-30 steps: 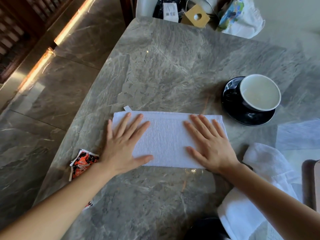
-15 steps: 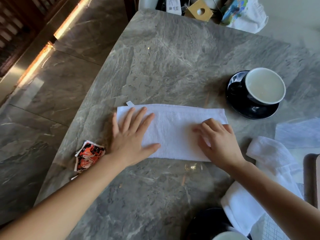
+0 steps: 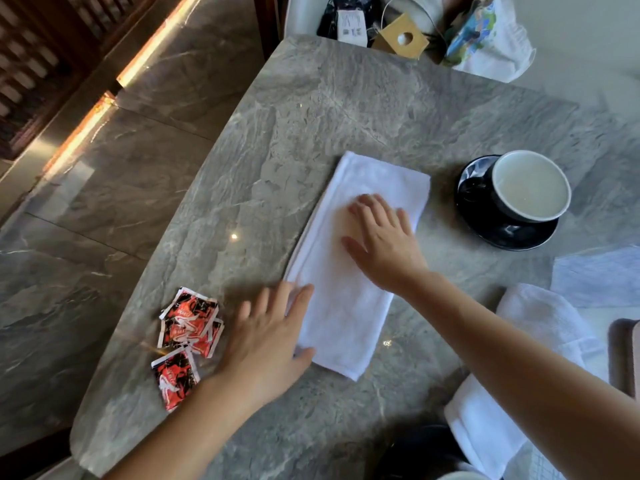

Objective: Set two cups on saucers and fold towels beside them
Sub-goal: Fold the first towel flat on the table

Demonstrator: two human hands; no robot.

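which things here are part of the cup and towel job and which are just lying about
Job: folded towel, cup on saucer, second towel.
Lying about: red sachets, cardboard tag, printed bag, paper sheet.

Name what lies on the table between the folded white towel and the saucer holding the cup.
Nothing: the head view shows only bare grey table between the folded white towel and the saucer.

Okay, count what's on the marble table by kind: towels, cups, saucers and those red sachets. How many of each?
White towels: 2, one folded, one bunched
Cups: 1
Saucers: 1
Red sachets: 3 that I can separate
Total: 7
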